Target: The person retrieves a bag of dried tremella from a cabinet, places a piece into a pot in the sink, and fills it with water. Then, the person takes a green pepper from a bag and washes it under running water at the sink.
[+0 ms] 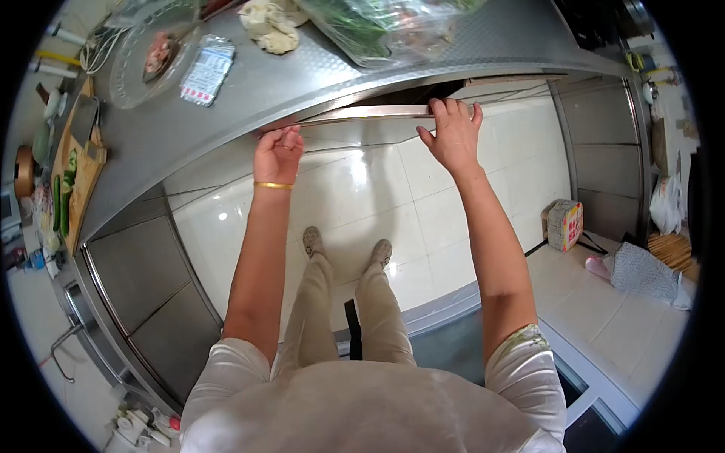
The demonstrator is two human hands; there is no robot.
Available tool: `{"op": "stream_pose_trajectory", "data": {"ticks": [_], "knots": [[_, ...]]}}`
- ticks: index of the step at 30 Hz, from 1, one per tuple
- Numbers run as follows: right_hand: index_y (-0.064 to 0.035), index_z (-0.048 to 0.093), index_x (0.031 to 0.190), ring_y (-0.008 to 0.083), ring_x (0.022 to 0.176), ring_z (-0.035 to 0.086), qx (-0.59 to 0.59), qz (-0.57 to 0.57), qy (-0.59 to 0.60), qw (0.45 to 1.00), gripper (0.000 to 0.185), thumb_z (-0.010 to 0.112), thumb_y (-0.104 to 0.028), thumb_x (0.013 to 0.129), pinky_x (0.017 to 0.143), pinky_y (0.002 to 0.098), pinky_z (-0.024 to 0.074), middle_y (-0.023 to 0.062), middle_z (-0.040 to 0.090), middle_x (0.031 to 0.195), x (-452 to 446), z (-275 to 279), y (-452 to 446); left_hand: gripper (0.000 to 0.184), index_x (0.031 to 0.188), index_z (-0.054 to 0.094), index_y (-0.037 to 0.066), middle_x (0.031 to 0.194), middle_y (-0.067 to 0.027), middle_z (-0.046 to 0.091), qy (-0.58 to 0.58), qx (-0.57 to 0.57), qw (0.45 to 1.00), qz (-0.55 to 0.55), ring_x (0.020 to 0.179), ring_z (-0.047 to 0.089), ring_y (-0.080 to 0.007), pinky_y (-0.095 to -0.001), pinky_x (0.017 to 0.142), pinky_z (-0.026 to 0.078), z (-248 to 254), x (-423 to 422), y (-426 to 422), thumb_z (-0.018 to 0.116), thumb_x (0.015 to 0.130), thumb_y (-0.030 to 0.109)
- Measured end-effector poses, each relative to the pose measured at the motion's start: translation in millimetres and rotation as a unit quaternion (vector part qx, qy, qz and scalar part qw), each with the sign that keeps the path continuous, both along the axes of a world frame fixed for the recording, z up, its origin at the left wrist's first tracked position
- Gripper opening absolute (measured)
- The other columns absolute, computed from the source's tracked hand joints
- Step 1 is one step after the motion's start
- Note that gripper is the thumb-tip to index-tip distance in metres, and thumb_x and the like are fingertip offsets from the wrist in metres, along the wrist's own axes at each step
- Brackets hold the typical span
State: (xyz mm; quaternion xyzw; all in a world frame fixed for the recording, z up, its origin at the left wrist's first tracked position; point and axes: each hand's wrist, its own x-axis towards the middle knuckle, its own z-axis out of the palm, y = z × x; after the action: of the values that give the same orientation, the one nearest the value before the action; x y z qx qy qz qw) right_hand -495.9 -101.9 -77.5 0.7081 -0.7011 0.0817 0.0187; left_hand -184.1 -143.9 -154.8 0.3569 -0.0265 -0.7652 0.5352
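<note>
A cabinet door or drawer front (370, 113) stands slightly out from under the steel counter (226, 121), with a dark gap behind its top edge. My right hand (455, 134) has its fingers hooked over that edge near the right end, thumb apart on the near side. At the left end, my left hand (278, 155), palm up with curled fingers, touches the counter's underside or the panel's edge; which one I cannot tell. A gold bracelet (273, 185) circles my left wrist.
On the counter lie a clear plastic tray with meat (157, 57), a blister pack (208, 70), a crumpled cloth (269, 26) and bagged greens (377, 30). A cutting board (89, 170) with cucumbers is at left. A patterned box (565, 225) sits at right.
</note>
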Motion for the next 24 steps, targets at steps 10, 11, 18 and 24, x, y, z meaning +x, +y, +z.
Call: {"op": "stream_pose_trajectory", "data": {"ticks": [10, 11, 18, 24], "knots": [[-0.0017, 0.052, 0.101, 0.0253, 0.071, 0.046, 0.098, 0.014, -0.207, 0.973, 0.033, 0.051, -0.005, 0.069, 0.061, 0.0354, 0.0386, 0.0086, 0.047, 0.076, 59.5, -2.7, 176.9, 0.067, 0.130, 0.030, 0.003, 0.133, -0.0152, 0.026, -0.779, -0.310, 0.543, -0.036, 0.125, 0.026, -0.0277, -0.0394, 0.102, 0.022, 57.3, -33.5, 108.9, 0.066, 0.076, 0.020], [-0.0003, 0.051, 0.105, 0.0248, 0.070, 0.046, 0.109, 0.030, -0.253, 0.961, 0.037, 0.049, -0.005, 0.068, 0.061, 0.0354, 0.0387, 0.0087, 0.046, 0.075, 68.3, -5.1, 191.9, 0.068, 0.130, 0.029, 0.002, 0.135, -0.0158, 0.024, -0.777, -0.329, 0.532, -0.066, 0.126, 0.024, -0.0284, -0.0393, 0.103, 0.021, 57.2, -39.9, 116.9, 0.066, 0.076, 0.020], [0.0036, 0.046, 0.109, 0.0272, 0.094, 0.048, 0.065, 0.057, -0.525, 0.847, 0.049, 0.063, -0.015, 0.067, 0.075, 0.0366, 0.0406, 0.0152, 0.049, 0.104, 177.2, -54.9, 250.9, 0.070, 0.138, 0.018, 0.004, 0.144, -0.0118, 0.016, -0.741, -0.277, 0.590, -0.164, 0.129, 0.021, -0.0225, -0.0311, 0.104, 0.017, 33.4, -30.8, 133.3, 0.058, 0.081, 0.008], [0.0027, 0.044, 0.110, 0.0302, 0.101, 0.046, 0.037, 0.052, -0.685, 0.726, 0.050, 0.064, -0.019, 0.069, 0.079, 0.0409, 0.0412, 0.0174, 0.043, 0.114, 217.5, -79.6, 256.5, 0.078, 0.140, 0.011, 0.009, 0.144, -0.0064, 0.014, -0.752, -0.263, 0.560, -0.228, 0.123, 0.027, -0.0152, -0.0213, 0.087, 0.034, 37.0, -13.3, 134.0, 0.046, 0.074, -0.012]]}}
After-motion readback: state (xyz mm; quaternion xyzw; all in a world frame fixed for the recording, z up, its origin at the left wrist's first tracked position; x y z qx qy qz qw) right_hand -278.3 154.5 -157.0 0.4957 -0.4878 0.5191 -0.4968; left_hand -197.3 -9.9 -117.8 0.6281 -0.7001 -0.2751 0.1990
